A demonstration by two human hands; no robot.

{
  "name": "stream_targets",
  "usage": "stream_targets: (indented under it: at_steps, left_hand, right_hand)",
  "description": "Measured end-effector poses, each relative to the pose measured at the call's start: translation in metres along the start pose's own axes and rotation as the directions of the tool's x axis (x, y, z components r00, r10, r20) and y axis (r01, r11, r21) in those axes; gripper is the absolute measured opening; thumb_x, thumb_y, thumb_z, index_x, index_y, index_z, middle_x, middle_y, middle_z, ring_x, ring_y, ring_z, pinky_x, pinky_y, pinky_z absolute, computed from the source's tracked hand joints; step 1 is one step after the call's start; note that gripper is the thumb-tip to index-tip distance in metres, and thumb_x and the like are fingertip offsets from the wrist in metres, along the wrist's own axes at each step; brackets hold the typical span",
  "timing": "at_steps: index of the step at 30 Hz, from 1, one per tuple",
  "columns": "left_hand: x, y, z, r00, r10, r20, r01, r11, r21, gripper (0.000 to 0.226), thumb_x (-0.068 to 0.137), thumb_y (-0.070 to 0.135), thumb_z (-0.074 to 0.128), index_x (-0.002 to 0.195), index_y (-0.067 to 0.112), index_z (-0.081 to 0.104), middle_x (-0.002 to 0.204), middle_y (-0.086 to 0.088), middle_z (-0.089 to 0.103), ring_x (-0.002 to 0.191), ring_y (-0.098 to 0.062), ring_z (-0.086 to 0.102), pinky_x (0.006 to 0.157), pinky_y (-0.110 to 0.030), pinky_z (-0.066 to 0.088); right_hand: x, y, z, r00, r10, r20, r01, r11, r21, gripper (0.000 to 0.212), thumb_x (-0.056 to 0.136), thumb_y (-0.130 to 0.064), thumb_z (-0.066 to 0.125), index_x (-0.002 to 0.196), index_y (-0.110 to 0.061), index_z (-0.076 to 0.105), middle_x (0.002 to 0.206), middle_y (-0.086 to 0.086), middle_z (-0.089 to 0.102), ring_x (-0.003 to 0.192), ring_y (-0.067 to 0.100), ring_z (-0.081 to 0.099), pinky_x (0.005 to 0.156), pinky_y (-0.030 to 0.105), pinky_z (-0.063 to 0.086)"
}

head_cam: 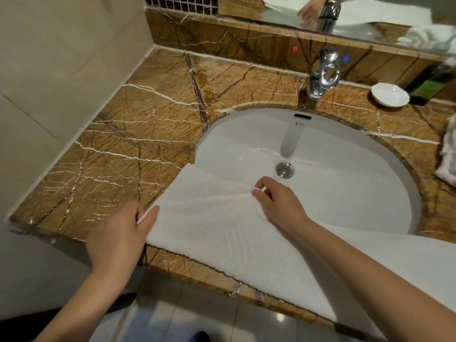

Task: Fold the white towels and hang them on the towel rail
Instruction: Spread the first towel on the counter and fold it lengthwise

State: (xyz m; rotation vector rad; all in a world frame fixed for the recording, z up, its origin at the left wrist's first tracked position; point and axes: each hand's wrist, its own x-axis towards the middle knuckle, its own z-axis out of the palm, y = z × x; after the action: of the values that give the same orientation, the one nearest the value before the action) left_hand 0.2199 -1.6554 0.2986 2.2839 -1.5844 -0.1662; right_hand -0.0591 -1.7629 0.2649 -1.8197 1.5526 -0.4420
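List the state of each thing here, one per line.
White terry towel: spread over brown marble counter edge and white ceramic basin.
Left hand: grips towel's left edge.
Right hand: pinches towel's far edge.
Chrome tap: no water running.
White oval soap dish: empty.
Crumpled white towel: bunched, unfolded.

Left hand (pixel 118 233): bare, smooth across the back, with a broad thumb.
Right hand (pixel 278 203): bare, knuckles ridged; fingers (pixel 265 184) slim with short, plain nails.
Left forearm (pixel 81 299): bare along its whole visible length.
Right forearm (pixel 370 275): bare as far as the frame edge.
Garment (pixel 121 300): a dark cloth edge beneath the left forearm.
Footwear (pixel 200 336): a blue rounded tip at the bottom edge, perhaps a shoe toe.
Mirrored hand (pixel 309 11): bare and blurred.
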Motion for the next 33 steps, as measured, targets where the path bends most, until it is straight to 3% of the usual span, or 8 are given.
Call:
stream_targets:
  at_steps: [5,8,10,14,21,26,29,33]
  left_hand:
    - [0.004,0.006,-0.009,1.0,-0.016,-0.025,0.02,0.985,0.174,0.034,0.086,0.035,0.063,0.064,0.019,0.042,0.051,0.004,0.044,0.045,-0.02,0.042,0.045,-0.02,0.029]
    - [0.009,0.033,-0.007,0.967,0.249,-0.057,-0.238,0.958,0.158,0.005,0.087,0.019,0.059,0.087,0.016,0.056,0.079,0.004,0.052,0.073,-0.02,0.049,0.061,-0.032,0.039]
    - [0.01,0.057,0.004,0.906,0.422,0.041,-0.424,0.903,0.069,0.015,0.094,0.02,0.05,0.104,0.017,0.061,0.101,0.001,0.062,0.096,-0.022,0.058,0.085,-0.037,0.041]
    - [0.003,0.08,0.033,0.816,0.456,0.356,-0.511,0.857,0.072,0.051,0.1,0.049,0.017,0.148,0.035,0.028,0.158,0.008,0.017,0.148,-0.013,0.006,0.119,-0.036,-0.002]
    - [-0.012,0.047,0.029,0.871,0.336,0.358,-0.402,0.907,0.128,0.062,0.092,0.058,0.008,0.151,0.039,0.011,0.16,0.007,0.005,0.147,-0.013,-0.001,0.119,-0.039,0.0]
    - [-0.026,0.063,0.019,0.879,0.314,0.359,-0.397,0.898,0.187,0.065,0.092,0.056,0.008,0.152,0.03,0.012,0.16,0.003,0.004,0.147,-0.017,-0.003,0.118,-0.042,-0.002]
    - [-0.045,0.098,0.027,0.793,0.445,0.417,-0.524,0.846,0.094,0.06,0.094,0.052,0.02,0.15,0.029,0.026,0.159,0.002,0.017,0.147,-0.019,0.01,0.118,-0.041,0.002]
    - [-0.055,0.114,0.041,0.771,0.456,0.445,-0.544,0.835,0.087,0.063,0.094,0.057,0.011,0.149,0.032,0.028,0.157,0.003,0.021,0.146,-0.018,0.014,0.117,-0.041,0.005]
  right_hand:
    - [-0.017,-0.02,-0.004,1.0,-0.012,-0.008,0.01,0.979,-0.205,0.023,0.097,-0.03,0.047,0.117,-0.02,0.053,0.093,-0.001,0.063,0.087,0.018,0.058,0.076,0.035,0.045]
    - [-0.055,-0.035,-0.006,0.969,-0.101,-0.225,0.043,0.967,-0.249,0.03,0.097,-0.027,0.045,0.126,-0.02,0.052,0.116,-0.001,0.059,0.106,0.019,0.054,0.088,0.031,0.04]
    - [-0.085,-0.036,-0.001,0.956,-0.091,-0.28,0.008,0.959,-0.284,0.034,0.097,-0.029,0.043,0.128,-0.021,0.052,0.121,-0.003,0.058,0.114,0.018,0.053,0.098,0.033,0.039]
    - [-0.133,-0.021,0.017,0.955,0.213,-0.204,-0.286,0.84,-0.461,0.063,0.093,-0.053,0.012,0.146,-0.026,0.033,0.153,0.002,0.034,0.146,0.023,0.017,0.118,0.049,0.006]
    - [-0.151,-0.041,0.037,0.957,0.162,-0.24,-0.253,0.87,-0.423,0.058,0.093,-0.048,0.033,0.14,-0.017,0.047,0.146,0.014,0.042,0.137,0.033,0.036,0.106,0.059,0.028]
    - [-0.157,-0.023,0.011,0.976,0.039,-0.216,-0.118,0.924,-0.365,0.059,0.095,-0.047,0.028,0.15,-0.025,0.026,0.159,0.002,0.015,0.147,0.025,0.012,0.116,0.046,0.006]
    - [-0.173,0.011,-0.029,0.939,0.101,-0.328,-0.234,0.887,-0.399,0.053,0.094,-0.042,0.031,0.144,-0.026,0.039,0.154,0.003,0.032,0.145,0.023,0.018,0.116,0.043,0.005]
    - [-0.192,0.063,-0.063,0.918,0.273,-0.287,-0.382,0.8,-0.461,0.058,0.092,-0.053,0.012,0.148,-0.041,0.02,0.16,-0.003,0.013,0.147,0.017,-0.002,0.116,0.051,-0.003]
